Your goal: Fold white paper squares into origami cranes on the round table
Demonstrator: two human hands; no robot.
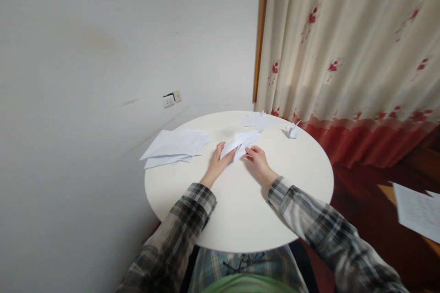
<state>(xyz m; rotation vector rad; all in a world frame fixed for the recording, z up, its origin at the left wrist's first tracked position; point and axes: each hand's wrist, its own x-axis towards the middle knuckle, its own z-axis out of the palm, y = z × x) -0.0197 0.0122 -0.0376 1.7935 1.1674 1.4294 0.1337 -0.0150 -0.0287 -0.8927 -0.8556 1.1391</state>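
Between my two hands is a folded sheet of white paper (243,139), raised in creased flaps above the round white table (237,215). My left hand (219,161) grips its left end, the thumb and fingers closed around the lower edge. At the right side, my right hand (258,161) pinches an edge of the same paper between thumb and fingertips. Left of my hands lies a loose stack of white paper (173,144). Beyond the folded paper, toward the back of the table, lie more flat white sheets (259,121).
A small folded paper piece (293,130) stands near the table's back right edge. A white wall (85,100) with a power socket (168,100) borders the left. Behind hangs a flowered curtain (343,55). Written sheets (417,210) lie on a wooden surface at right.
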